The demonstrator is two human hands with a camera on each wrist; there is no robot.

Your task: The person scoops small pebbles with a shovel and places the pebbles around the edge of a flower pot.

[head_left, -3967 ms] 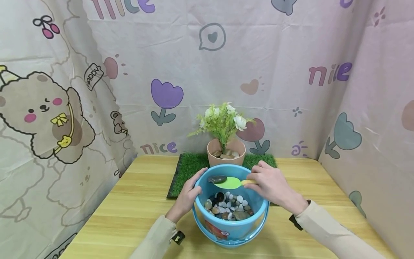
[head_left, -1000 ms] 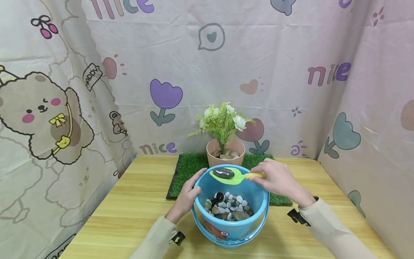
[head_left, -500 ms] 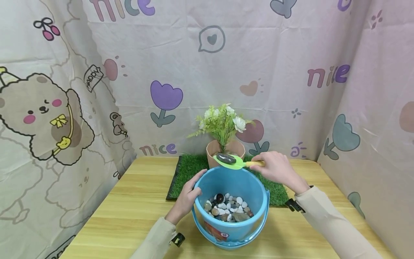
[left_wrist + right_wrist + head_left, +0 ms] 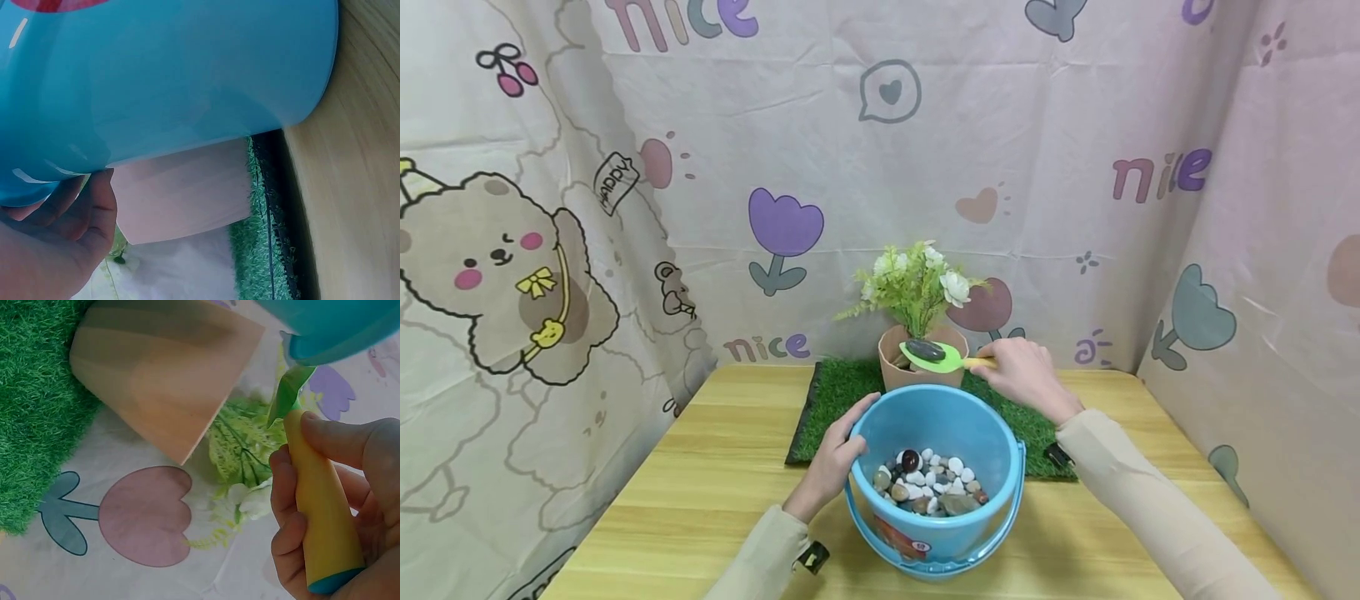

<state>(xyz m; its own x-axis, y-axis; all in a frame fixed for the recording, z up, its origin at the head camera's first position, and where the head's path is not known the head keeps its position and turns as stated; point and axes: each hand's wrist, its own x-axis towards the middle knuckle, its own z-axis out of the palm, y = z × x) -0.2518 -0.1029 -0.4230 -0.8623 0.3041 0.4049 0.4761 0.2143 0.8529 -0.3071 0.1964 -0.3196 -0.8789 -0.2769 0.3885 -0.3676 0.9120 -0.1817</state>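
Blue bucket (image 4: 940, 421): set midway between the left and right edges of the counter (image 4: 700, 467), with mixed pebbles (image 4: 934, 483) lying in it and its carry handle (image 4: 951, 567) hung down in front.
Left hand (image 4: 831, 458): curled over the bucket's left rim, which is gripped; should that grip be slackened, the bucket might be shifted by a knock from the other arm.
Right hand (image 4: 1022, 371): wrapped round the yellow handle of a green trowel (image 4: 953, 360), held beyond the bucket's far rim.
Dark stone (image 4: 925, 349): carried on the trowel's blade, before or above the pot's mouth; which of these cannot be told. It could be tipped off by a turned wrist, since it is pinned by nothing.
Pink pot (image 4: 925, 381): stood upright on a grass mat (image 4: 835, 417) near the counter's far edge; it could be nudged if struck by the blade.
Flowering plant (image 4: 917, 287): rooted in the pot; its stems might be bent by a stone dropped too far in.
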